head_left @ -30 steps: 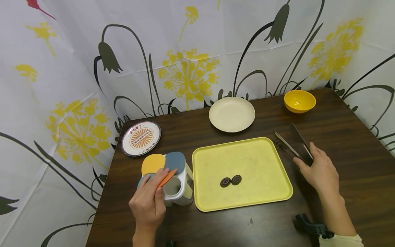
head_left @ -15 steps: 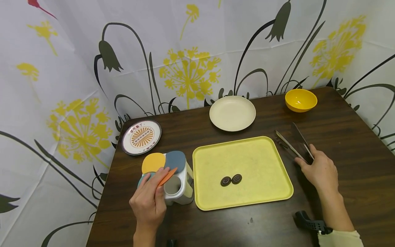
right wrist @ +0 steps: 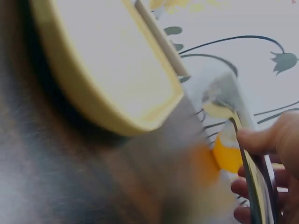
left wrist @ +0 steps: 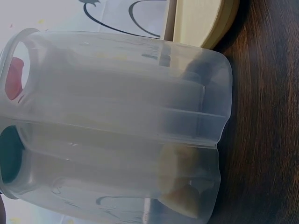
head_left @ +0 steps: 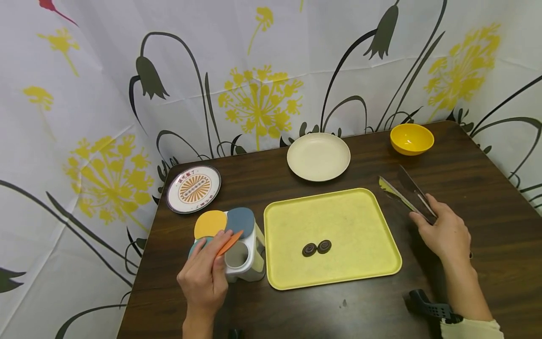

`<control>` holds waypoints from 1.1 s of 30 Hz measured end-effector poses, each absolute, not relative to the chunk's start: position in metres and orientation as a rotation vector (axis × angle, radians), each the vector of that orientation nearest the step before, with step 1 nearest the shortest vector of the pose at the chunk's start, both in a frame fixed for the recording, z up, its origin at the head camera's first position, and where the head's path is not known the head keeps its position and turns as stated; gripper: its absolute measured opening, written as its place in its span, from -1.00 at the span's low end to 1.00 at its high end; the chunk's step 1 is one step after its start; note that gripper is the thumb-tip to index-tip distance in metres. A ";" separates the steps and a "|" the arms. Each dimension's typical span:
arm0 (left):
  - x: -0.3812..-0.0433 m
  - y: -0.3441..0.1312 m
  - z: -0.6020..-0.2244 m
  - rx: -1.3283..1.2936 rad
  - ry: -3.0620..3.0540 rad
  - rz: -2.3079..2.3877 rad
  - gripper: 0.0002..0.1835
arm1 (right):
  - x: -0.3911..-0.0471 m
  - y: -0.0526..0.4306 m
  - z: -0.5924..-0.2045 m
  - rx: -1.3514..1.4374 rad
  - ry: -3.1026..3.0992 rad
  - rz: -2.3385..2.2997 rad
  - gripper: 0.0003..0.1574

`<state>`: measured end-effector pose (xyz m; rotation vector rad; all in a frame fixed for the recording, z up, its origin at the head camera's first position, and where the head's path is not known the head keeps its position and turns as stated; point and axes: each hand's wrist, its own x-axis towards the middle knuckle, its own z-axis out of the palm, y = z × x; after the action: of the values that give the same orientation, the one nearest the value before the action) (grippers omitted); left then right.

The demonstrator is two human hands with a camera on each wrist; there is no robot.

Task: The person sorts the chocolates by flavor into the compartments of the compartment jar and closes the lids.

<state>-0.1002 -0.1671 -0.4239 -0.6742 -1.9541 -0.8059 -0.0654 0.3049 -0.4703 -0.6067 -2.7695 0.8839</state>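
My left hand [head_left: 202,278] pinches a raised orange lid [head_left: 230,242] on a clear four-sided container [head_left: 257,263] with a white top. The round opening under that lid is exposed. Pale chunks [left wrist: 180,179] lie at the bottom of one compartment in the left wrist view. My right hand [head_left: 444,233] grips metal tongs [head_left: 405,201], their arms spread apart and nothing between the tips. In the right wrist view, thumb and fingers wrap the tongs [right wrist: 256,186]. Two dark spiral discs [head_left: 309,250] lie side by side on a yellow tray [head_left: 360,216], between the hands.
Behind the tray is a cream plate [head_left: 318,157]. A yellow bowl [head_left: 411,139] stands at the back right. A patterned plate [head_left: 194,189] lies at the back left, behind the container. Yellow [head_left: 210,224] and blue [head_left: 240,223] lids cover other openings. A flowered curtain [head_left: 262,56] hangs behind the table.
My right hand has shifted slightly to the right, and the tongs have turned so that one arm shows more of its flat face. My left hand keeps the orange lid raised in the same place.
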 end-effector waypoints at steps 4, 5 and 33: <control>-0.100 -0.167 -0.424 -0.673 -1.953 -0.808 -0.59 | -0.064 0.300 -0.465 -0.395 -2.751 0.909 -0.15; -0.101 -0.168 -0.424 -0.673 -1.953 -0.808 -0.59 | -0.064 0.298 -0.464 -0.315 -2.751 0.911 -0.17; -0.100 -0.167 -0.424 -0.663 -1.965 -0.816 -0.60 | -0.075 0.250 -0.464 0.594 -2.963 1.121 -0.40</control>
<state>-0.1000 -0.1673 -0.4241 -0.6626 -1.9649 -0.8159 -0.0755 0.2499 -0.4641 0.5940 -2.9634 1.1207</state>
